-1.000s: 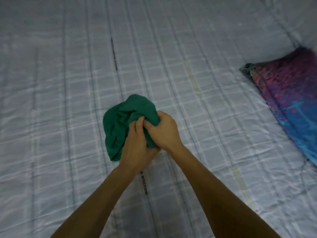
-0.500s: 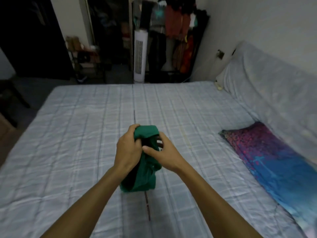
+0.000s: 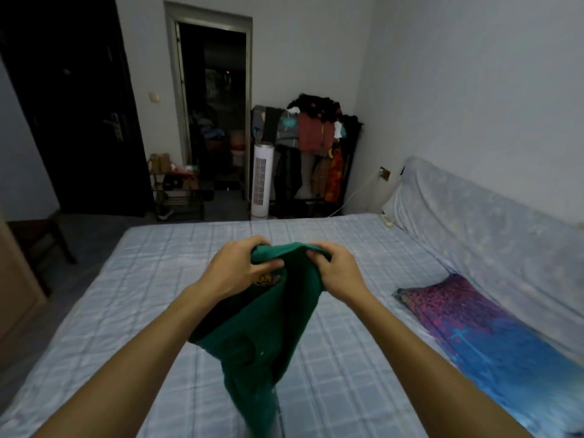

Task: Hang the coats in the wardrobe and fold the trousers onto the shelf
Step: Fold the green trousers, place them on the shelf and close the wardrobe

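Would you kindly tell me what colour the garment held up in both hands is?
The cloth garment is dark green, seen best in the head view.

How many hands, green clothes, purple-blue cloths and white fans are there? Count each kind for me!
hands: 2 (left hand, right hand)
green trousers: 1
purple-blue cloth: 1
white fan: 1
total: 5
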